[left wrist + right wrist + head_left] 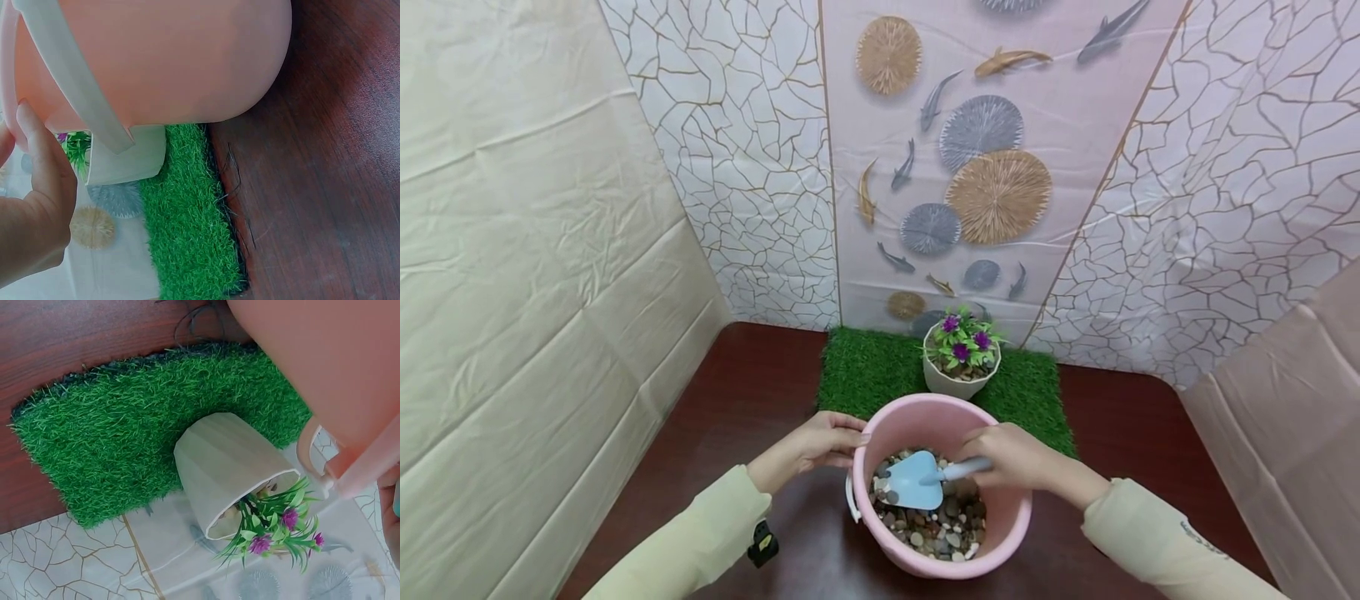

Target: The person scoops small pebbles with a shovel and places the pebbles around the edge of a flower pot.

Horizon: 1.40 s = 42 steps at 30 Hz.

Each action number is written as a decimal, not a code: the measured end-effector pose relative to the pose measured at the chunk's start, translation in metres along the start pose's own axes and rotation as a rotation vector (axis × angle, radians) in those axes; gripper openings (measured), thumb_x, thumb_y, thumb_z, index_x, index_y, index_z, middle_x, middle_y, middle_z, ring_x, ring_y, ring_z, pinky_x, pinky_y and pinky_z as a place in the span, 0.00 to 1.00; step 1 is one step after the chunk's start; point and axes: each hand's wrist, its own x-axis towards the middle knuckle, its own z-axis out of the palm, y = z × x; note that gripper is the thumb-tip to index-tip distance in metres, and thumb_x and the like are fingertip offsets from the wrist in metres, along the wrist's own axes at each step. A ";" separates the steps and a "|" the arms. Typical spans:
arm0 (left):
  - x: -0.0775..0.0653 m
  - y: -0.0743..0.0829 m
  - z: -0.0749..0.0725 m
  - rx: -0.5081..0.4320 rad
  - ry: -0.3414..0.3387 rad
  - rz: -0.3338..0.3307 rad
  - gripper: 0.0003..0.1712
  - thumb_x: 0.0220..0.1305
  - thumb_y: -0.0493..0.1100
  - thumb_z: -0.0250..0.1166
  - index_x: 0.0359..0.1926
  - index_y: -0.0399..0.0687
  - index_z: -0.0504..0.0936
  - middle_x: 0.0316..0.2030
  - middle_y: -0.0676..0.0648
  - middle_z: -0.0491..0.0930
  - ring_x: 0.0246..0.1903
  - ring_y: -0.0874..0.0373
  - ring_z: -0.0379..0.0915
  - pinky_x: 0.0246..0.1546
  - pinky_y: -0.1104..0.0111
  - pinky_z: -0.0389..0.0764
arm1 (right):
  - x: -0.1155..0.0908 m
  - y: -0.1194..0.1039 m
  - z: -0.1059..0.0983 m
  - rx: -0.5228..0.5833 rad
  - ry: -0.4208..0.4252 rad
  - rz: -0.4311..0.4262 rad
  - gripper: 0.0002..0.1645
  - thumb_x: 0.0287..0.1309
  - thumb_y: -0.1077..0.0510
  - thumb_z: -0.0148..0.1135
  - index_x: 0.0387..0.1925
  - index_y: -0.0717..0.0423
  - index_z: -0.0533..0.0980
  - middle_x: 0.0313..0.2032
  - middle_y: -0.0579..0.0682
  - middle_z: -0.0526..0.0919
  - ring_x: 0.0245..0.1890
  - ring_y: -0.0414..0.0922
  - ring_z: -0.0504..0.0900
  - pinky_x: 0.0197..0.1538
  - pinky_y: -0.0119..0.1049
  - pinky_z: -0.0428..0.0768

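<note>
A pink bucket (940, 570) with pebbles (936, 537) in its bottom stands on the dark wooden table. Inside it, my right hand (1011, 457) grips the grey handle of a small light-blue garden trowel (917, 482). The trowel's blade points left over the pebbles, with a few stones at its tip. My left hand (820, 440) holds the bucket's left rim, its thumb and fingers pinching the edge in the left wrist view. Only a bit of the right hand (391, 515) shows at the edge of the right wrist view.
Behind the bucket, a white pot (951, 383) with purple flowers (960, 351) and pebbles stands on a green grass mat (868, 371). The bucket's white carrying handle (75, 69) hangs down its left side. Patterned cloth (752, 167) covers the back wall.
</note>
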 end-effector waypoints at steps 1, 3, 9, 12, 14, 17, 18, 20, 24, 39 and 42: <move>0.000 0.000 0.000 0.000 -0.001 -0.001 0.27 0.60 0.38 0.62 0.58 0.28 0.71 0.40 0.39 0.84 0.30 0.61 0.81 0.33 0.71 0.85 | -0.001 0.000 0.000 -0.001 0.001 0.004 0.13 0.40 0.60 0.68 0.34 0.50 0.84 0.31 0.42 0.84 0.29 0.32 0.78 0.32 0.27 0.79; 0.000 0.000 0.000 -0.002 -0.002 -0.001 0.27 0.60 0.37 0.62 0.58 0.28 0.71 0.40 0.39 0.84 0.30 0.61 0.82 0.33 0.70 0.85 | -0.001 0.001 -0.001 0.003 0.004 0.003 0.13 0.40 0.61 0.68 0.34 0.50 0.84 0.31 0.42 0.84 0.29 0.32 0.79 0.32 0.27 0.80; 0.001 -0.001 -0.003 -0.011 -0.031 0.010 0.25 0.59 0.40 0.65 0.55 0.32 0.75 0.39 0.41 0.85 0.33 0.59 0.82 0.35 0.69 0.86 | -0.003 0.003 -0.009 0.019 0.017 0.014 0.10 0.42 0.62 0.68 0.32 0.50 0.84 0.30 0.41 0.83 0.27 0.31 0.77 0.31 0.27 0.79; -0.001 0.001 0.000 -0.003 -0.009 0.008 0.26 0.60 0.37 0.62 0.57 0.28 0.71 0.40 0.40 0.84 0.32 0.60 0.82 0.34 0.69 0.86 | -0.003 0.005 -0.013 0.026 0.025 0.027 0.10 0.42 0.63 0.68 0.31 0.50 0.83 0.29 0.40 0.82 0.26 0.30 0.75 0.30 0.27 0.78; 0.000 0.001 0.000 -0.008 -0.009 0.005 0.26 0.61 0.37 0.61 0.58 0.27 0.71 0.39 0.41 0.85 0.31 0.60 0.82 0.34 0.70 0.86 | -0.003 0.006 -0.015 0.024 0.029 0.033 0.09 0.42 0.62 0.68 0.30 0.50 0.83 0.29 0.40 0.82 0.25 0.29 0.74 0.30 0.27 0.78; 0.000 0.001 0.000 -0.013 -0.012 0.003 0.26 0.61 0.36 0.61 0.58 0.27 0.70 0.40 0.42 0.85 0.31 0.61 0.82 0.34 0.70 0.86 | -0.004 0.008 -0.019 0.028 0.025 0.046 0.07 0.43 0.62 0.68 0.29 0.50 0.82 0.28 0.39 0.80 0.24 0.29 0.71 0.29 0.26 0.76; 0.000 0.001 0.000 -0.012 -0.014 0.003 0.26 0.61 0.36 0.61 0.58 0.27 0.70 0.40 0.42 0.84 0.31 0.61 0.82 0.34 0.70 0.86 | -0.005 0.009 -0.020 0.035 0.023 0.050 0.07 0.43 0.62 0.68 0.29 0.50 0.82 0.28 0.39 0.80 0.24 0.29 0.71 0.28 0.26 0.76; 0.000 0.001 0.000 -0.011 -0.015 0.002 0.26 0.61 0.36 0.61 0.58 0.27 0.70 0.42 0.40 0.84 0.31 0.61 0.82 0.34 0.70 0.86 | -0.006 0.009 -0.023 0.041 0.021 0.059 0.07 0.44 0.63 0.68 0.29 0.50 0.82 0.28 0.39 0.80 0.24 0.29 0.70 0.28 0.26 0.75; 0.000 0.002 0.000 -0.008 -0.015 -0.001 0.26 0.61 0.36 0.61 0.59 0.27 0.70 0.46 0.36 0.82 0.33 0.60 0.82 0.34 0.70 0.86 | -0.008 0.011 -0.028 0.036 0.025 0.075 0.09 0.42 0.63 0.69 0.29 0.50 0.81 0.28 0.38 0.79 0.25 0.30 0.70 0.28 0.27 0.74; 0.000 0.002 0.001 -0.009 0.000 0.008 0.26 0.60 0.36 0.62 0.58 0.27 0.70 0.42 0.40 0.84 0.33 0.59 0.82 0.33 0.70 0.86 | -0.017 0.020 -0.044 0.022 0.064 0.089 0.12 0.41 0.65 0.69 0.32 0.50 0.83 0.28 0.38 0.79 0.25 0.30 0.71 0.28 0.28 0.75; -0.001 0.002 0.001 -0.001 -0.003 0.006 0.26 0.60 0.36 0.62 0.58 0.27 0.70 0.43 0.38 0.83 0.34 0.58 0.82 0.34 0.69 0.86 | -0.018 0.020 -0.048 0.032 0.061 0.101 0.12 0.42 0.65 0.68 0.32 0.50 0.83 0.28 0.38 0.79 0.24 0.30 0.68 0.27 0.27 0.72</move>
